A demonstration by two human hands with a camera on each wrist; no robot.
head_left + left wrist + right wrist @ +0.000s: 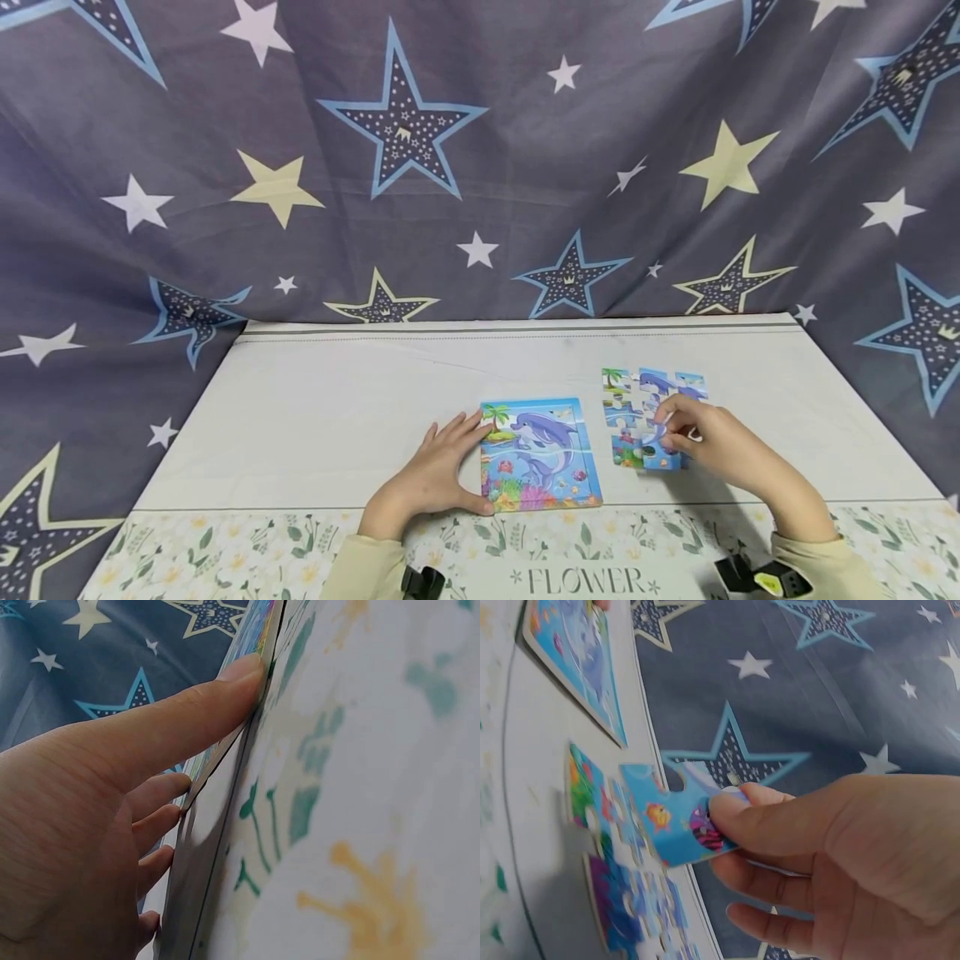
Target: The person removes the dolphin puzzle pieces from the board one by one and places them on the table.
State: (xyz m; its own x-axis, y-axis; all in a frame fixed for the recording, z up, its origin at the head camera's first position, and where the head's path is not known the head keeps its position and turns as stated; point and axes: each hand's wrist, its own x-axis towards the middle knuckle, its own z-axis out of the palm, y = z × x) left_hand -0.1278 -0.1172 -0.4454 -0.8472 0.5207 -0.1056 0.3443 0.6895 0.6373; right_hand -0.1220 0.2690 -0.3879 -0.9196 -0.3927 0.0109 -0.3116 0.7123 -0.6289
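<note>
My left hand [433, 477] lies spread along the left side of a square dolphin jigsaw board [542, 458], whose picture shows a palm and coral. Its thumb touches the lower left corner and its fingertips reach the upper left edge. Right of the board, my right hand [723, 446] pinches a blue jigsaw piece [676, 825] between thumb and index finger. That piece carries an orange starfish and a purple striped shape, and is held up over several other jigsaw pieces [618, 414]. These lie in rough rows, partly hidden under the hand.
A white tabletop [337, 417] bears the board and pieces. Along its near side runs a flower-printed strip [262, 542] lettered "FLOWER". A dark star-patterned curtain [450, 225] hangs behind and at both sides.
</note>
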